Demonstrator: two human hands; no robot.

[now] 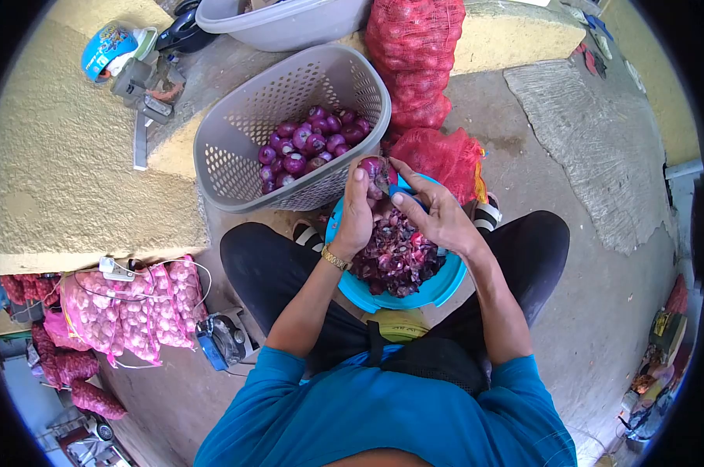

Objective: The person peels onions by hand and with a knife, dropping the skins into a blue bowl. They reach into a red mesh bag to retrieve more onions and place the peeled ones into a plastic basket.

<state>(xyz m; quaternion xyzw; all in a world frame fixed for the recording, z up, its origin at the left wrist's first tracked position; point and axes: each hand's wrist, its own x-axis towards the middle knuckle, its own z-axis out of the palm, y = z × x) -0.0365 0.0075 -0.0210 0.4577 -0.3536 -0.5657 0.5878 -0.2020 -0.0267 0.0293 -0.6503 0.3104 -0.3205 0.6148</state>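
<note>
My left hand [356, 215] is closed around a red onion [374, 168], held up above the far rim of a blue basin [447, 282]. A small knife [391, 188] with a blue handle is in my right hand [441, 214], its blade against the onion. Below both hands the basin holds a heap of onion skins and trimmings [399, 265]. Just beyond my left hand, a grey perforated basket [235, 167] contains many smooth purple onions [313, 142]. My fingers hide part of the knife handle and the held onion.
Red mesh sacks of onions [414, 62] stand behind the basin, with a slack red net bag [441, 159] in front. A pale tub [286, 27] sits at the back. Pink net bags of garlic [138, 307] lie left. A blue helmet [107, 50] rests on the ledge.
</note>
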